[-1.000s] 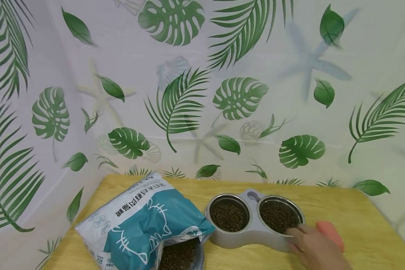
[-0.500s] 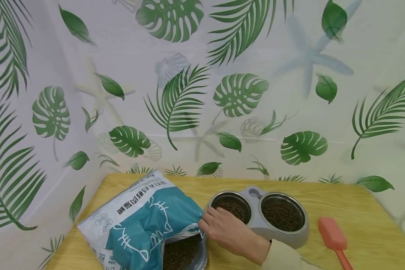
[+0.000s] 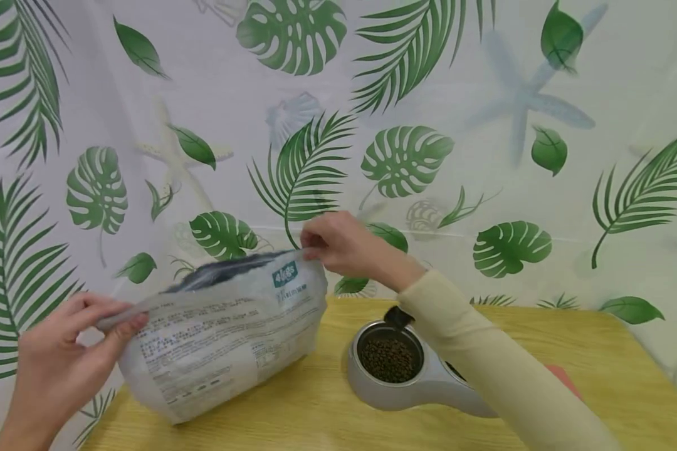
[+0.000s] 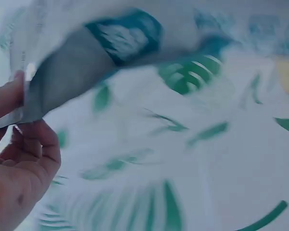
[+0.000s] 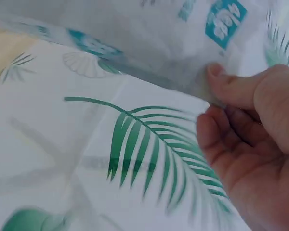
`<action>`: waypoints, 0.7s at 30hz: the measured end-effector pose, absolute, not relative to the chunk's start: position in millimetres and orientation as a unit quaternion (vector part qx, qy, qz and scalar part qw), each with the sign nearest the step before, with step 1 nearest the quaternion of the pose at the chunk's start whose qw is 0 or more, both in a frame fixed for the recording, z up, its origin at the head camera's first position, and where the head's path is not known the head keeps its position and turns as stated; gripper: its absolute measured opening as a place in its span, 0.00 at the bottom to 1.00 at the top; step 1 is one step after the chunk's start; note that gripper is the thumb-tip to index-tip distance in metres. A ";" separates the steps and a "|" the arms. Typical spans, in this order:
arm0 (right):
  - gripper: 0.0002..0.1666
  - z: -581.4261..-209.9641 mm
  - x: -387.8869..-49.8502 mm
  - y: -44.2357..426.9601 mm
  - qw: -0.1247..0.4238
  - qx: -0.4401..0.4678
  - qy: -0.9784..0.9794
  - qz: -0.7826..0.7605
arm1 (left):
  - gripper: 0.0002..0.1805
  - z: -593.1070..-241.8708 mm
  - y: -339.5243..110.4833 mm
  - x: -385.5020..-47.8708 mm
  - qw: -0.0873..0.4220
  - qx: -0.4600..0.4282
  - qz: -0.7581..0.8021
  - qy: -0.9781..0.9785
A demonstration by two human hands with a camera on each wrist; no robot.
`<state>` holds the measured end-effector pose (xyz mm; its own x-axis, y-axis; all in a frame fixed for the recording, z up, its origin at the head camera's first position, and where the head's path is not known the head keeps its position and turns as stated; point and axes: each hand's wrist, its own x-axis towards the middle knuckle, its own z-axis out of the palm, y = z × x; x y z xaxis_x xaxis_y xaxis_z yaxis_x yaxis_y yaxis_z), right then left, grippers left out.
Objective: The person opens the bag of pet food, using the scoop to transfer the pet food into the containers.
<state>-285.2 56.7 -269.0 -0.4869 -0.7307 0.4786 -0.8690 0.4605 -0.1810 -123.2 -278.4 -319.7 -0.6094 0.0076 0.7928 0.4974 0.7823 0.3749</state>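
Observation:
A pet food bag [image 3: 225, 351] stands upright at the left of the table, its printed back facing me and its top edge stretched between both hands. My left hand [image 3: 70, 357] pinches the top left corner between thumb and fingers, also plain in the left wrist view, where the bag [image 4: 74, 72] is blurred. At the top right corner, my right hand [image 3: 346, 241] grips the rim; the right wrist view shows the thumb over the bag [image 5: 173, 57]. The bag's contents are hidden. A grey double-bowl feeder [image 3: 395, 398] holds brown kibble [image 3: 389, 360] in its left bowl.
My right sleeve [image 3: 485, 351] covers most of the feeder's right bowl. Behind that sleeve, part of a red scoop [image 3: 564, 379] shows on the wooden table [image 3: 327, 419]. A leaf-patterned sheet [image 3: 446, 62] hangs right behind the table.
My right hand left the right bowl, reached the bag's edge and rose with it. The bag has gone from lying with its mouth toward me to upright. My left hand has come into view.

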 end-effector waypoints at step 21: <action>0.08 -260.1 -311.0 23.2 0.075 0.415 -0.866 0.268 | 0.11 -312.4 -315.9 -161.0 0.345 0.027 -0.287 -0.893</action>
